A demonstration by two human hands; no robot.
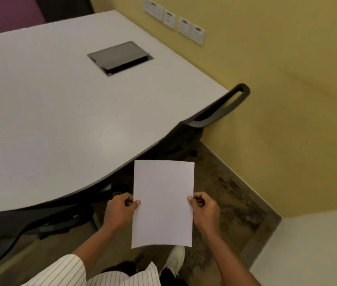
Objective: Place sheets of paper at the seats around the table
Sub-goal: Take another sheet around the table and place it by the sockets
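A white sheet of paper [163,203] hangs in the air in front of me, below the near edge of the grey table [60,112]. My left hand [120,211] pinches its left edge and my right hand [204,209] pinches its right edge. The sheet may be more than one; I cannot tell. No paper lies on the visible tabletop.
A closed cable hatch [120,57] is set into the tabletop. A black chair [215,114] is pushed under the table's right corner, another black chair [29,223] under the near left. A yellow wall with sockets [173,20] runs along the right. A purple chair [8,15] stands far left.
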